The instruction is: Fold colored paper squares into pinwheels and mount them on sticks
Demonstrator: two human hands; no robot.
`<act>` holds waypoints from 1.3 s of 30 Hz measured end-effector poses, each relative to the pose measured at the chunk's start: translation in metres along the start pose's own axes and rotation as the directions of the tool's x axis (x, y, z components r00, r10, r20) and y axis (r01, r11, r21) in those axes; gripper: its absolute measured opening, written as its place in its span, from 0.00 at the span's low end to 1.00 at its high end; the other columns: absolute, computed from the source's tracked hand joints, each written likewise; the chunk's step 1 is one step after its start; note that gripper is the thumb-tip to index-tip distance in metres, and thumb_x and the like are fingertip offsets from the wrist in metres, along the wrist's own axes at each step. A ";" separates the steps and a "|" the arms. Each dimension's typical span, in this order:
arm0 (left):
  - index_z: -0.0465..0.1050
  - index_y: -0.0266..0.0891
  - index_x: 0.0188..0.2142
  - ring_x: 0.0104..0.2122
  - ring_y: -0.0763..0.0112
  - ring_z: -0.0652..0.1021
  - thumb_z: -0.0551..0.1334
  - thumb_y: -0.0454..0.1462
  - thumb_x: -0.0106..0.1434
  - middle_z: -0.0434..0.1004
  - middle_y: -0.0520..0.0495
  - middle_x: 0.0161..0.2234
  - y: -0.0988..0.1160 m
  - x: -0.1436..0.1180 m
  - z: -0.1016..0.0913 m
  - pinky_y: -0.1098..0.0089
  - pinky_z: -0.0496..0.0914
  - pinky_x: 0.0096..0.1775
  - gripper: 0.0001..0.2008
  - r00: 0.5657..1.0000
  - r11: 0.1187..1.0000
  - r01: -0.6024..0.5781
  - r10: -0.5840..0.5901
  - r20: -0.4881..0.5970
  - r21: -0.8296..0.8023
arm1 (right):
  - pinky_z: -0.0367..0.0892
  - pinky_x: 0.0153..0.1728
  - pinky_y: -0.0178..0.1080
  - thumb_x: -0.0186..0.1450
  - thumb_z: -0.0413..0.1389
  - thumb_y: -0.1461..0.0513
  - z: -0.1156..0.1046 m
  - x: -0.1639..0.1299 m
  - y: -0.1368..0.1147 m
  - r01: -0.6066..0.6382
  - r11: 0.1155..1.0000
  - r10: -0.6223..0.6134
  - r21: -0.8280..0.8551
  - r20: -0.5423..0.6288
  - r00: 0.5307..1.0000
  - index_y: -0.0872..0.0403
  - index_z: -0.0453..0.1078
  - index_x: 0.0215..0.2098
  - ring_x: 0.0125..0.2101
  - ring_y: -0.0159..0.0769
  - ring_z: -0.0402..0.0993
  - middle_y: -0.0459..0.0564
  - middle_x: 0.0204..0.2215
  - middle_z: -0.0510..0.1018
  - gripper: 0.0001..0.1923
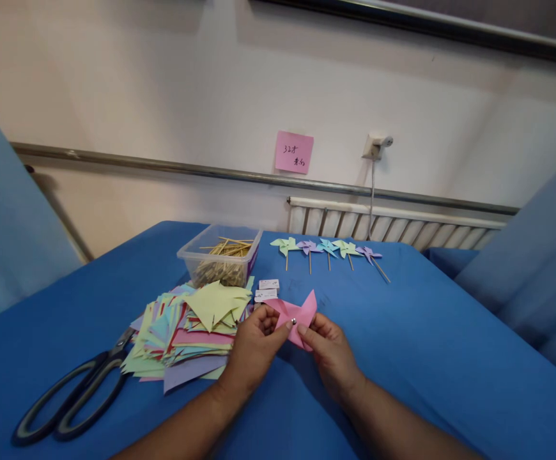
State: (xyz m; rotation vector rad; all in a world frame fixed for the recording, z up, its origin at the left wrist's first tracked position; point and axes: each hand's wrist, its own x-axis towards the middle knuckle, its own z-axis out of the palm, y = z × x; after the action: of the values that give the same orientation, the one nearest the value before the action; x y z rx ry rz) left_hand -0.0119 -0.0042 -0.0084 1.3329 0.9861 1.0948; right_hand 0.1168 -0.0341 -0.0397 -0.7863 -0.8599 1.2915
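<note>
A pink paper pinwheel (300,313) with a small metal pin at its centre is held over the blue table (426,345). My left hand (254,348) pinches it from the left with thumb and fingers. My right hand (330,348) grips it from the right and below. Just left of my left hand lies a pile of cut coloured paper pieces (186,329). Two small white packets (267,289) lie behind the pinwheel.
Large black-handled scissors (74,396) lie at the front left. A clear plastic box of wooden sticks (220,255) stands behind the paper pile. Several finished pinwheels on sticks (328,250) lie in a row at the back. A pink note (294,152) hangs on the wall.
</note>
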 end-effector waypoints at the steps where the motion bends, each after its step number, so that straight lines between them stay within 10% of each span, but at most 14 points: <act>1: 0.68 0.37 0.30 0.26 0.75 0.73 0.65 0.38 0.50 0.73 0.54 0.26 0.000 0.000 0.000 0.75 0.66 0.29 0.09 1.000 1.000 -0.007 0.007 0.002 0.005 | 0.65 0.37 0.40 0.55 0.62 0.59 0.000 0.001 0.001 0.004 1.000 -0.004 -0.007 -0.001 1.000 0.56 0.74 0.36 0.29 0.34 0.71 0.48 0.27 0.77 0.12; 16: 0.68 0.37 0.38 0.34 0.69 0.76 0.65 0.38 0.51 0.76 0.47 0.34 -0.002 -0.005 0.005 0.68 0.70 0.39 0.14 0.996 0.998 -0.060 0.063 -0.063 0.037 | 0.64 0.31 0.36 0.59 0.57 0.57 0.002 -0.001 -0.002 0.130 0.917 -0.176 -0.378 -0.089 0.980 0.57 0.71 0.36 0.30 0.34 0.70 0.49 0.30 0.76 0.12; 20: 0.69 0.37 0.41 0.40 0.65 0.75 0.66 0.38 0.50 0.75 0.44 0.39 -0.006 -0.010 0.004 0.64 0.68 0.44 0.18 0.977 0.987 -0.088 0.112 -0.183 0.131 | 0.61 0.28 0.34 0.61 0.53 0.61 -0.008 -0.001 -0.010 0.252 0.639 -0.390 -0.727 -0.023 0.921 0.56 0.68 0.30 0.27 0.33 0.67 0.47 0.25 0.73 0.06; 25: 0.72 0.38 0.41 0.40 0.64 0.76 0.62 0.36 0.53 0.77 0.44 0.40 0.001 -0.019 0.012 0.64 0.68 0.45 0.13 0.999 0.998 -0.034 0.032 0.042 0.047 | 0.59 0.34 0.39 0.60 0.50 0.68 -0.013 -0.003 -0.024 0.452 0.055 -0.493 -0.890 0.370 0.787 0.55 0.66 0.33 0.31 0.36 0.67 0.49 0.29 0.73 0.05; 28: 0.73 0.37 0.42 0.41 0.63 0.76 0.62 0.34 0.54 0.78 0.44 0.41 0.006 -0.021 0.016 0.64 0.68 0.45 0.14 0.993 0.999 -0.018 0.021 0.116 -0.029 | 0.59 0.35 0.41 0.61 0.48 0.69 -0.008 -0.006 -0.027 0.466 -0.148 -0.482 -0.872 0.475 0.736 0.56 0.67 0.35 0.33 0.39 0.67 0.51 0.31 0.73 0.07; 39: 0.76 0.36 0.36 0.35 0.63 0.77 0.67 0.40 0.47 0.80 0.47 0.32 0.012 -0.013 0.010 0.65 0.69 0.42 0.15 0.996 0.987 0.081 -0.086 -0.031 -0.135 | 0.62 0.37 0.45 0.60 0.50 0.66 0.007 -0.019 -0.031 0.497 -0.241 -0.343 -0.833 0.553 0.760 0.58 0.60 0.54 0.39 0.44 0.65 0.58 0.42 0.70 0.23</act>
State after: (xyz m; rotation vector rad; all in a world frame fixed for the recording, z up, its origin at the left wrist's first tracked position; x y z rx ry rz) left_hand -0.0059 -0.0195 0.0028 1.1571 0.9692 1.1059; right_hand 0.1238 -0.0566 -0.0110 -1.3357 -2.0657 -0.3200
